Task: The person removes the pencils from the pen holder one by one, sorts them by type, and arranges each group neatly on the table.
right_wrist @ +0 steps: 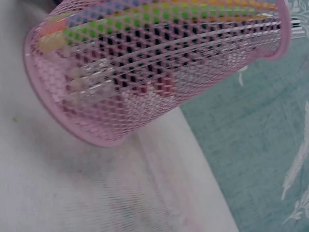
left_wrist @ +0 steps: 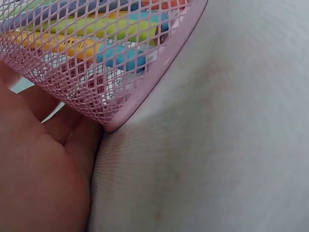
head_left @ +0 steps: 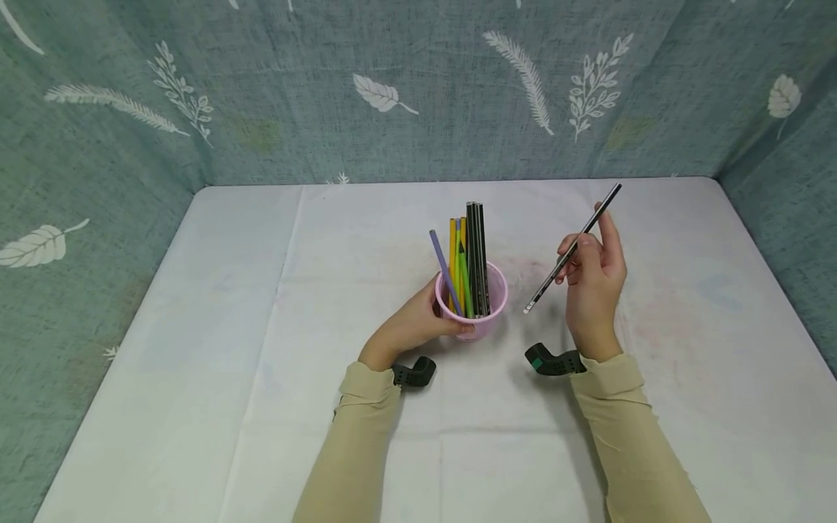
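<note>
A pink mesh pencil cup (head_left: 500, 296) stands on the table, with my left hand (head_left: 407, 324) gripping its left side, thumb across the front. Several black pencils (head_left: 476, 250) stand in it beside a green pencil (head_left: 466, 282), yellow ones (head_left: 453, 243) and a purple pencil (head_left: 442, 263) leaning left. To the right of the cup, my right hand (head_left: 593, 294) pinches a dark, shiny pencil (head_left: 543, 288) in the air, its eraser end pointing down and left. Through the mesh (left_wrist: 96, 92), the left wrist view shows blue-ended pencils. The right wrist view has the cup (right_wrist: 145, 72) but not the hand.
A white cloth (head_left: 196, 349) covers the table. Green leaf-patterned curtains (head_left: 425, 138) hang behind it and at both sides. Dark wrist cameras (head_left: 552, 361) sit by both sleeve cuffs.
</note>
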Demonstrator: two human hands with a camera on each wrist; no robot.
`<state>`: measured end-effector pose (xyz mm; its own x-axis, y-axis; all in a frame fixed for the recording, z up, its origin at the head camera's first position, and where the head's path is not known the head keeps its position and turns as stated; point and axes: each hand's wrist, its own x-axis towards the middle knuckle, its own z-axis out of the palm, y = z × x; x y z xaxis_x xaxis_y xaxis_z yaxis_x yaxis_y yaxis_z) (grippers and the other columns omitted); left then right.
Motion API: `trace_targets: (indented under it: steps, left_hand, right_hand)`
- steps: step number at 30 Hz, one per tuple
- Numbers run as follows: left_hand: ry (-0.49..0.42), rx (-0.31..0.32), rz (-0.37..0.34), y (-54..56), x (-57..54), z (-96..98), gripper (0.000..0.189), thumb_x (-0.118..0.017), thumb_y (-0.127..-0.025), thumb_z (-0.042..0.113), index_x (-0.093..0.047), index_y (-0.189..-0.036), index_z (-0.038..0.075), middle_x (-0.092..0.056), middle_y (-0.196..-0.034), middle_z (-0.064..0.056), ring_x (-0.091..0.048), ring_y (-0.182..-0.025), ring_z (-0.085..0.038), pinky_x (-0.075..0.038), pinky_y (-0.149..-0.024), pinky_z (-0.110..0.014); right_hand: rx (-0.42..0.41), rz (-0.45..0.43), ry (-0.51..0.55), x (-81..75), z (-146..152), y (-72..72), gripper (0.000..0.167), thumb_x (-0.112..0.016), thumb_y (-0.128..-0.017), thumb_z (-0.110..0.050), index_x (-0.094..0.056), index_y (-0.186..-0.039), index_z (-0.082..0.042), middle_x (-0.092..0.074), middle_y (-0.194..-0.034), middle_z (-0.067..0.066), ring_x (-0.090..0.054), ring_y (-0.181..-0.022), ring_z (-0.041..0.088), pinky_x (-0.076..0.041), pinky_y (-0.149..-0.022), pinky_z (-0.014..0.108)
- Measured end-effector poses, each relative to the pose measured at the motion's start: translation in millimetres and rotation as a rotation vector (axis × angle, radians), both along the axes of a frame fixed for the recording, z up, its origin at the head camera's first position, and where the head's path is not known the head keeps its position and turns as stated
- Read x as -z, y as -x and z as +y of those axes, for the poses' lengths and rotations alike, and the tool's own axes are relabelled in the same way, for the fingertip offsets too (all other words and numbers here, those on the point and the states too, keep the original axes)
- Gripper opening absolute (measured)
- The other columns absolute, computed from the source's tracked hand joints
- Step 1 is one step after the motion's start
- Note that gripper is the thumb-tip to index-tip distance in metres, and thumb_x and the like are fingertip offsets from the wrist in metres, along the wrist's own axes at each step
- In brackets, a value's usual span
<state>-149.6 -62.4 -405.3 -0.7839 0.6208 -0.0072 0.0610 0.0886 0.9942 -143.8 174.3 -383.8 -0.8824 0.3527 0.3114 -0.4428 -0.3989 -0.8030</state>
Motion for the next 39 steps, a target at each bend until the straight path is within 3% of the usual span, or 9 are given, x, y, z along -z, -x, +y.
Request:
trace_targets:
  steps: [7,13,18,23,26,29,35,39]
  left_hand:
    - [-0.003,-0.022,-0.026,0.4,0.4,-0.3,0.078,-0.073,-0.068,0.003,-0.031,-0.133,0.013,-0.049,-0.119,-0.006,-0.048,-0.104,-0.017,-0.036,-0.092,-0.032]
    - [0.009,-0.017,-0.02,1.5,-1.1,0.2,0.077,-0.074,-0.069,0.004,-0.031,-0.133,0.013,-0.049,-0.119,-0.006,-0.047,-0.104,-0.018,-0.037,-0.092,-0.034]
    - [0.001,-0.011,-0.016,2.4,-1.4,1.1,0.079,-0.074,-0.069,0.004,-0.03,-0.134,0.016,-0.048,-0.12,-0.005,-0.047,-0.104,-0.018,-0.038,-0.091,-0.035]
    - [0.017,-0.018,-0.019,2.1,-1.4,1.0,0.079,-0.075,-0.069,0.007,-0.03,-0.134,0.016,-0.048,-0.119,-0.004,-0.047,-0.103,-0.018,-0.038,-0.089,-0.032]
    - [0.024,-0.018,-0.015,2.2,-1.6,1.1,0.079,-0.074,-0.07,0.008,-0.03,-0.134,0.016,-0.048,-0.12,-0.004,-0.047,-0.103,-0.018,-0.038,-0.09,-0.031]
    - [0.023,-0.018,-0.013,2.2,-1.9,1.2,0.077,-0.074,-0.07,0.007,-0.03,-0.133,0.015,-0.049,-0.119,-0.005,-0.048,-0.103,-0.018,-0.038,-0.09,-0.032]
    - [0.031,-0.028,-0.011,0.5,-1.4,0.8,0.077,-0.074,-0.069,0.008,-0.031,-0.133,0.014,-0.049,-0.118,-0.005,-0.048,-0.102,-0.018,-0.038,-0.09,-0.032]
    - [0.039,-0.036,-0.012,-1.0,-1.0,-0.1,0.076,-0.074,-0.069,0.008,-0.032,-0.132,0.014,-0.049,-0.118,-0.004,-0.048,-0.102,-0.017,-0.038,-0.09,-0.031]
  right_hand:
    - [-0.017,-0.196,-0.088,12.8,3,4.0,0.041,-0.041,-0.094,-0.007,-0.041,-0.134,-0.017,-0.051,-0.08,0.011,-0.038,-0.053,0.014,-0.035,-0.045,0.019]
    - [-0.033,-0.267,-0.108,21.1,10,9.3,0.041,-0.039,-0.093,-0.006,-0.042,-0.133,-0.017,-0.051,-0.081,0.009,-0.037,-0.055,0.013,-0.032,-0.046,0.02]
    - [-0.068,-0.36,-0.195,24.8,13,10.0,0.045,-0.039,-0.091,-0.004,-0.04,-0.135,-0.018,-0.052,-0.083,0.008,-0.038,-0.058,0.012,-0.034,-0.049,0.021]
    - [-0.094,-0.503,-0.41,29.3,14,11.7,0.049,-0.041,-0.089,-0.007,-0.037,-0.136,-0.021,-0.053,-0.09,0.008,-0.04,-0.062,0.011,-0.038,-0.053,0.021]
    - [-0.096,-0.545,-0.527,32.5,14,13.3,0.05,-0.044,-0.089,-0.01,-0.036,-0.137,-0.02,-0.054,-0.096,0.01,-0.043,-0.065,0.01,-0.039,-0.056,0.021]
    - [-0.099,-0.551,-0.62,35.8,14,14.7,0.051,-0.046,-0.089,-0.011,-0.034,-0.138,-0.019,-0.054,-0.101,0.012,-0.045,-0.07,0.012,-0.039,-0.058,0.021]
    - [-0.098,-0.558,-0.869,43.0,14,15.9,0.055,-0.05,-0.085,-0.012,-0.035,-0.137,-0.022,-0.057,-0.106,0.004,-0.048,-0.076,0.013,-0.039,-0.059,0.02]
    - [-0.11,-0.524,-1.003,46.2,13,15.2,0.056,-0.052,-0.083,-0.011,-0.037,-0.137,-0.017,-0.057,-0.11,0.004,-0.051,-0.079,0.014,-0.041,-0.062,0.023]
